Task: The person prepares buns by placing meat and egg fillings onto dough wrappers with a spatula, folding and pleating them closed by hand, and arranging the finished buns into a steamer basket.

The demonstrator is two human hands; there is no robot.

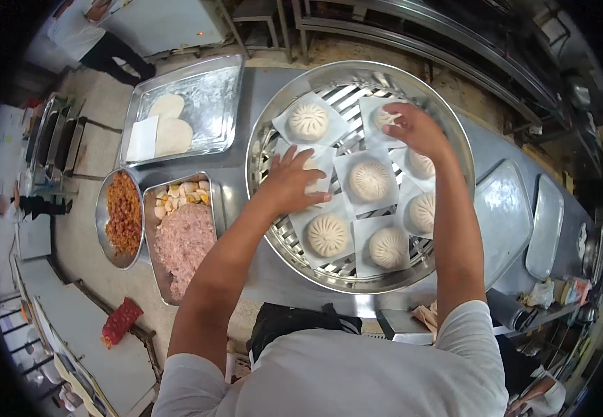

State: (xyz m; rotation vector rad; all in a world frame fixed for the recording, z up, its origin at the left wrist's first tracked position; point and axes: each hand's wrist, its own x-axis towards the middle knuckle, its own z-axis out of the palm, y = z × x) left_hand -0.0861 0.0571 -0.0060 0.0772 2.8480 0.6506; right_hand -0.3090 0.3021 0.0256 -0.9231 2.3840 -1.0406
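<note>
My left hand (pixel 289 182) lies with spread fingers over a pleated bun (pixel 310 164), which it mostly covers. At the far right of the round steamer tray (pixel 254 201), my right hand (pixel 418 129) curls its fingers and thumb around another pleated bun (pixel 383 118). Both of these buns rest on white paper squares. Several more buns sit about them on their own papers, among them a bun (pixel 369 181) in the middle, a bun (pixel 308 121) at the upper left and a bun (pixel 327 235) at the lower left.
Left of the steamer are a metal tray (pixel 211 104) with flat dough rounds (pixel 173 135) and paper, a pan of minced meat (pixel 187 240) and a bowl of orange-brown filling (pixel 124 215). Metal lids or trays (pixel 503 215) lie at right. Other people (pixel 82 35) stand in the background.
</note>
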